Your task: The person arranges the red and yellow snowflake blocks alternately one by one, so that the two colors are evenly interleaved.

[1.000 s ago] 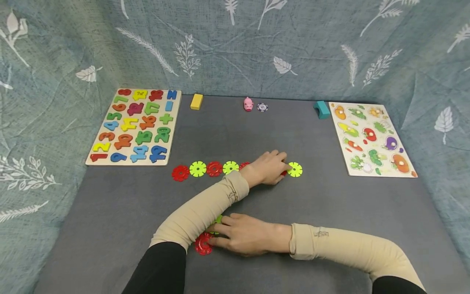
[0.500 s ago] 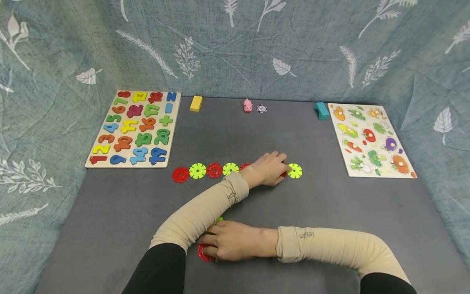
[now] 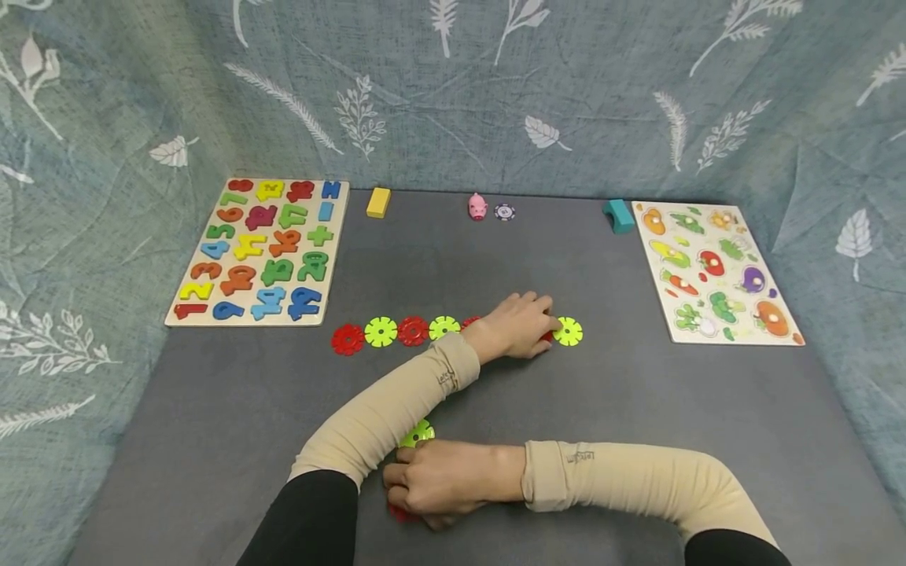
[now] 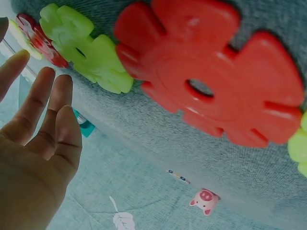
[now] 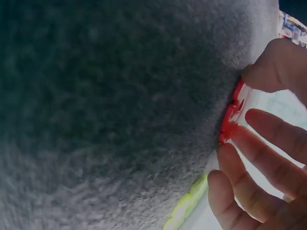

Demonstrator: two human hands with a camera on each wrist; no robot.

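A row of red and lime-green slotted plastic discs crosses the table in the head view, from a red disc (image 3: pixel 348 339) at left to a lime disc (image 3: pixel 569 331) at right. My left hand (image 3: pixel 520 324) lies over the row's right part, its index fingertip at that lime disc's edge. Its fingers are extended in the left wrist view, beyond a large red disc (image 4: pixel 163 62). Nearer me, my right hand (image 3: pixel 442 479) pinches another red disc (image 5: pixel 230 120) between thumb and fingers, mostly covering it from above. Just beyond it lies a second lime disc (image 3: pixel 418 434), partly behind my left sleeve.
A number puzzle board (image 3: pixel 248 251) lies at left and a vegetable puzzle board (image 3: pixel 715 271) at right. Along the back are a yellow block (image 3: pixel 378 203), pink pig figure (image 3: pixel 477 207), poker chip (image 3: pixel 505 212) and teal arch block (image 3: pixel 620 216). A curtain (image 3: pixel 453 102) hangs behind.
My right hand has moved left and toward me, its fingers closing over the near red disc, which has shifted slightly toward me. The near lime disc is less covered. My left hand has stayed put.
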